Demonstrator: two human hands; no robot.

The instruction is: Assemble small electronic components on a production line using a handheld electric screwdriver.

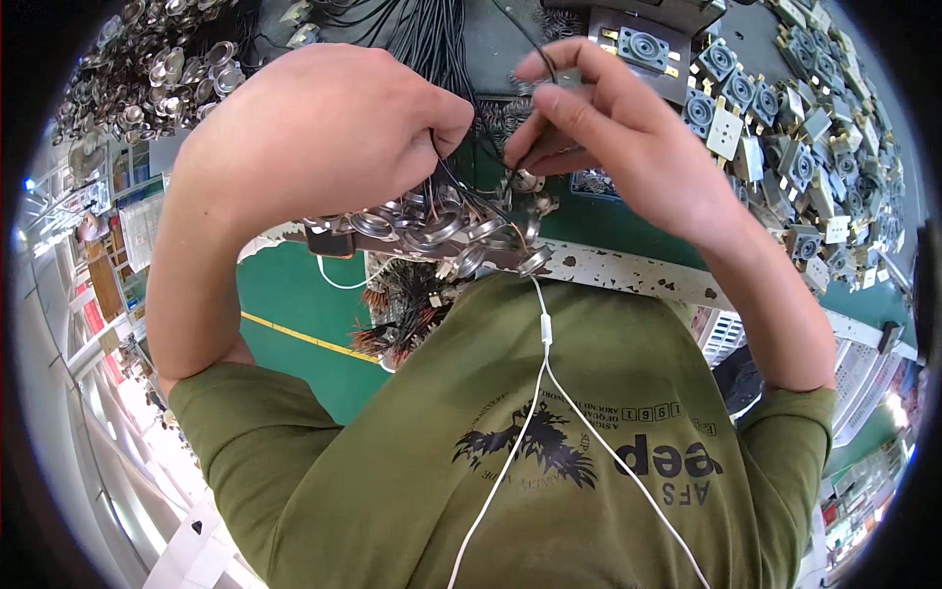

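Taking the view as a dial, a loose heap of metal rings (167, 74) fills 10 o'clock, a sheaf of black cables (427, 49) runs out toward 12, and grey square parts (807, 167) crowd the bench at 2. Near 1 o'clock a similar single part (643, 46) sits on a metal block. More ringed metal pieces (440, 231) lie just on the 12 o'clock side of centre, between the hands and the chipped white bench edge (628, 278), taking up that strip; the left hand (339, 128), at 11 o'clock, covers part of whatever lies beneath it. A copper-tipped wire bundle (407, 306) hangs below the edge toward 9. Counting: two hands, one part on the block, one white cord (546, 329) splitting into two strands; the heaps overlap too much to count. The left hand is closed, thumb and forefinger pinching dark wire. The right hand (535, 123), at 1 o'clock, is half open and slightly blurred, fingers curled around a black wire (526, 32) that rises toward 12; whether both hands grip the same wire, I cannot tell.
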